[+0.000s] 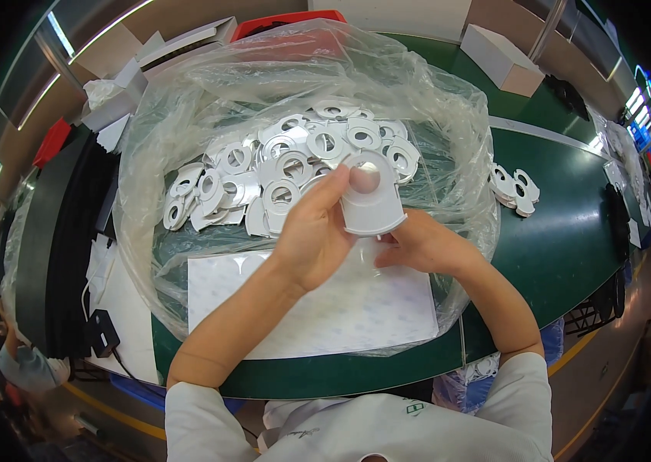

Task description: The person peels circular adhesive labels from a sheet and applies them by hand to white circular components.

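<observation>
Two bare hands are seen over a large clear plastic bag (449, 138) spread open on a green table (564, 254). One white plastic piece (372, 202) is held between them, above the near edge of the bag. The piece is flat, with a rounded top, a round opening near that top, and a squarer lower end. Its long axis runs roughly away from the person, tilted slightly; the rounded end is pointed toward the far side, the squarer end toward the person. Its broad face is turned up toward the camera.

The left hand (312, 235) is closed on the piece's left edge, and a fingertip is pressed into the round opening. The right hand (418, 245) is curled under the piece's lower right edge; its fingers are bent in close, but the exact grip is partly hidden by the piece.

Many like white pieces (287, 165) are heaped inside the bag, beyond the hands. A white sheet with a dotted pattern (325, 308) is lying under the bag's film, beneath the forearms. A small stack of the same pieces (514, 189) is noted on the table, outside the bag to the right. A white box (502, 60) is set at the far right.
</observation>
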Available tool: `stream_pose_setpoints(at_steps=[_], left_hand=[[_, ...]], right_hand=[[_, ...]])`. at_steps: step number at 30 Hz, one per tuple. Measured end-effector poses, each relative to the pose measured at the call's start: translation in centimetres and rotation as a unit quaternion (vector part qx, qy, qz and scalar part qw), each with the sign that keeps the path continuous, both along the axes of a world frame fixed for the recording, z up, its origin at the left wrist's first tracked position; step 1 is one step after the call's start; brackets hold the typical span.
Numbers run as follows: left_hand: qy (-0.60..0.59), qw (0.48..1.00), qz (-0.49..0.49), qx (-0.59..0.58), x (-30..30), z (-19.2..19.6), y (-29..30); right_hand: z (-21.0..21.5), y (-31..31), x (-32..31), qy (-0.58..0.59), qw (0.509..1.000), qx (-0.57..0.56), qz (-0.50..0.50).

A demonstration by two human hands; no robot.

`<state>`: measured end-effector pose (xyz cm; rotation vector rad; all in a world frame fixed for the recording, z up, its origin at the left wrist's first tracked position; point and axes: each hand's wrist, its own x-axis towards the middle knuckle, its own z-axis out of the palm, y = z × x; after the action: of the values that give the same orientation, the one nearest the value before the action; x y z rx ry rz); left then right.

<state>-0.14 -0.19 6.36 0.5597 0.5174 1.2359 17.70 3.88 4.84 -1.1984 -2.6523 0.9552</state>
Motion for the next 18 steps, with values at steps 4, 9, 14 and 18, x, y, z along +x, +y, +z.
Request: stream_pose_setpoints(at_steps=[4, 9, 14, 18], left_hand=[[-0.130, 0.990, -0.041, -0.023, 0.8, -2.4, 0.0], [-0.116, 0.991, 0.028, -0.057, 0.3, -6.4, 0.8], [-0.127, 0.991, -0.008, -0.041, 0.2, -8.0, 1.3], [-0.058, 0.996, 0.007, -0.061, 1.1, -6.7, 1.2]], right_hand=[[0.2, -0.2, -0.2, -0.033, 0.999, -0.023, 0.016], [-1.0, -2.3, -0.2, 0.016, 0.989, 0.145, 0.025], [-0.6, -5.7, -1.7, -0.062, 0.950, 0.306, 0.028], [1.2, -7.0, -1.5, -0.061, 0.949, 0.252, 0.178]])
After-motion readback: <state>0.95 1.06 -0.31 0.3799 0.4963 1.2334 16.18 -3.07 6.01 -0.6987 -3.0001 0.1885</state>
